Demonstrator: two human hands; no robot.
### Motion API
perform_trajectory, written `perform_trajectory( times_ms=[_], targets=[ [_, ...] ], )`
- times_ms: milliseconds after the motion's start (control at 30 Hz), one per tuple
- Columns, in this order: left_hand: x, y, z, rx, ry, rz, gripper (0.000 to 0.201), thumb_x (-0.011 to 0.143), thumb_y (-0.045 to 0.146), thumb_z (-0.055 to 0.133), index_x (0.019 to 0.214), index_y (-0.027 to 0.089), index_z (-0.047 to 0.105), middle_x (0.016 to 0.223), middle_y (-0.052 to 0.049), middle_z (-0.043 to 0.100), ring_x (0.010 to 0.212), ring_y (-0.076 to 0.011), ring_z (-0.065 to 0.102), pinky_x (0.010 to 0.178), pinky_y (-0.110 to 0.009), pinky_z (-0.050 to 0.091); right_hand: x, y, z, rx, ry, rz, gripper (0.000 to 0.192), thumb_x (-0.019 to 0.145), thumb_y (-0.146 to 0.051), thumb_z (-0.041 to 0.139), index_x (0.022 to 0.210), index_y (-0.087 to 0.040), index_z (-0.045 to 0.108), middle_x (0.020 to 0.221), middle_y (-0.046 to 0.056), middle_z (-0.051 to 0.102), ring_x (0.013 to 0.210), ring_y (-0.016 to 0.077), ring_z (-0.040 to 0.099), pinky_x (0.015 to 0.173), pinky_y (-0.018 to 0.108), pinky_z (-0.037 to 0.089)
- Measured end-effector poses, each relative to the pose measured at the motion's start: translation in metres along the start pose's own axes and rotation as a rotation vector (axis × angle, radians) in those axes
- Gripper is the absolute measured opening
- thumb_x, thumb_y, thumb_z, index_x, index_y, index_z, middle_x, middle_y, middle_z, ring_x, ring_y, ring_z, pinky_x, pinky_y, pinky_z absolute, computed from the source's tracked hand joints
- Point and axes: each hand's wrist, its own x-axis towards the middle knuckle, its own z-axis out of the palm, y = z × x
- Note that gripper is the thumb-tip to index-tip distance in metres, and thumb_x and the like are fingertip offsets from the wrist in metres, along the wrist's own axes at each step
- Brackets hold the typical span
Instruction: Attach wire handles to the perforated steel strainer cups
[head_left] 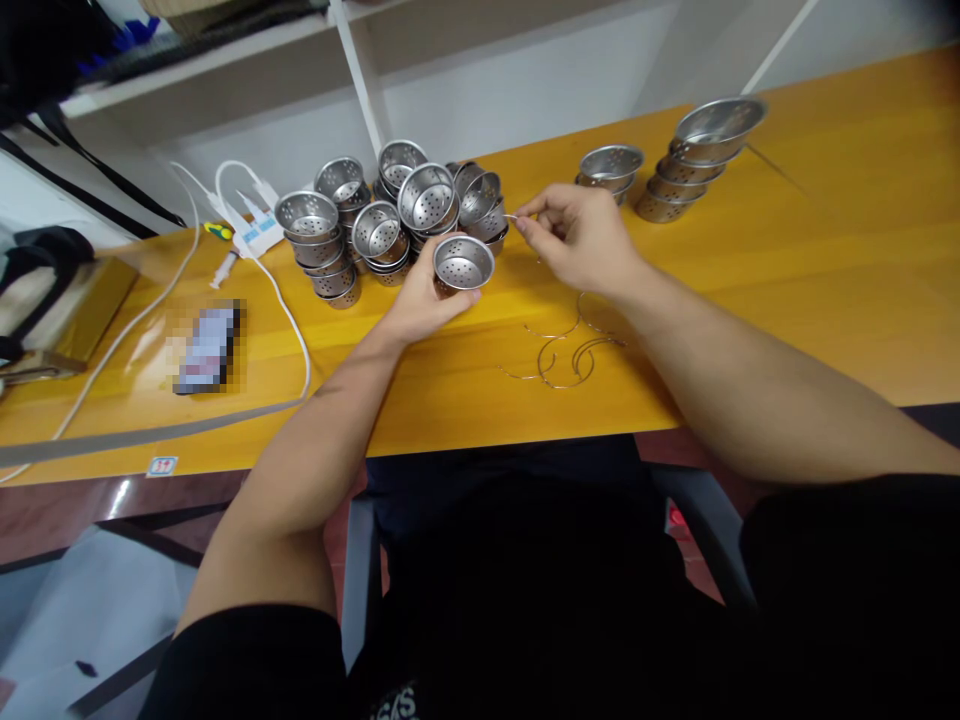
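My left hand is closed around a small perforated metal cup, its open top tilted toward me. To the right and a little above it, my right hand pinches a thin metal wire between thumb and fingers; most of the wire is hidden or too fine to follow. Several curved wires lie loose on the table below my right hand. Just behind the held cup, stacks of similar perforated cups crowd together.
More cups stand in a tall leaning stack and a shorter stack at the back right. On the left are a phone, a white power strip and a trailing white cable. White shelving rises behind the wooden table.
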Motion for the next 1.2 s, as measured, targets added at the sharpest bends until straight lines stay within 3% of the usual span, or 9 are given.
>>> perform_trajectory(
  times_ms=[167, 300, 533, 733, 900, 1033, 1200],
  targets=[
    [-0.002, 0.026, 0.000, 0.005, 0.028, -0.052, 0.114, 0.084, 0.082, 0.115, 0.169, 0.026, 0.065, 0.159, -0.018, 0.082, 0.145, -0.0384, 0.087, 0.134, -0.063, 0.073, 0.000, -0.001, 0.000, 0.058, 0.020, -0.007, 0.064, 0.118, -0.094, 0.086, 0.118, -0.030, 0.081, 0.074, -0.001, 0.061, 0.070, 0.0218, 0.050, 0.073, 0.047, 0.044],
    [0.000, 0.043, -0.003, 0.077, 0.082, -0.080, 0.111, 0.069, 0.082, 0.124, 0.150, 0.024, 0.076, 0.154, -0.017, 0.086, 0.145, -0.0391, 0.087, 0.137, -0.064, 0.072, 0.001, -0.002, 0.001, 0.066, 0.027, -0.011, 0.062, 0.118, -0.091, 0.088, 0.119, -0.030, 0.080, 0.073, -0.001, 0.059, 0.071, 0.0226, 0.049, 0.074, 0.047, 0.043],
    [-0.001, 0.028, -0.001, 0.088, 0.048, -0.086, 0.116, 0.074, 0.087, 0.121, 0.157, 0.023, 0.071, 0.152, -0.016, 0.084, 0.144, -0.0405, 0.087, 0.137, -0.070, 0.071, 0.000, -0.005, 0.003, 0.133, 0.035, 0.004, 0.060, 0.114, -0.092, 0.092, 0.115, -0.034, 0.080, 0.073, 0.001, 0.058, 0.073, 0.0243, 0.049, 0.073, 0.049, 0.043],
    [0.000, 0.019, 0.004, -0.023, 0.025, -0.037, 0.116, 0.091, 0.094, 0.105, 0.174, 0.028, 0.058, 0.169, -0.019, 0.077, 0.157, -0.0406, 0.083, 0.140, -0.069, 0.069, 0.001, 0.001, 0.007, 0.108, 0.071, -0.030, 0.070, 0.113, -0.104, 0.081, 0.118, -0.034, 0.079, 0.075, 0.000, 0.057, 0.068, 0.0235, 0.046, 0.069, 0.048, 0.041],
    [-0.001, 0.020, 0.008, 0.043, 0.038, -0.064, 0.116, 0.082, 0.092, 0.114, 0.164, 0.027, 0.064, 0.160, -0.018, 0.080, 0.152, -0.0413, 0.084, 0.140, -0.070, 0.069, 0.000, -0.002, 0.012, 0.097, 0.064, -0.031, 0.072, 0.112, -0.105, 0.080, 0.122, -0.034, 0.080, 0.076, 0.000, 0.053, 0.069, 0.0261, 0.051, 0.068, 0.046, 0.048],
    [-0.002, 0.012, 0.013, 0.059, 0.056, -0.042, 0.117, 0.080, 0.094, 0.114, 0.161, 0.028, 0.061, 0.154, -0.014, 0.080, 0.146, -0.0387, 0.086, 0.136, -0.068, 0.070, -0.005, -0.012, 0.020, 0.115, 0.002, -0.044, 0.061, 0.116, -0.092, 0.086, 0.117, -0.031, 0.081, 0.075, -0.001, 0.052, 0.067, 0.0226, 0.049, 0.069, 0.045, 0.051],
    [-0.001, 0.010, 0.017, 0.063, 0.081, -0.026, 0.119, 0.078, 0.091, 0.117, 0.162, 0.029, 0.059, 0.155, -0.014, 0.079, 0.149, -0.0388, 0.085, 0.138, -0.067, 0.070, -0.011, -0.026, 0.030, 0.123, -0.025, -0.015, 0.043, 0.110, -0.066, 0.103, 0.108, -0.029, 0.081, 0.073, -0.001, 0.052, 0.068, 0.0205, 0.050, 0.067, 0.042, 0.053]
  ],
)
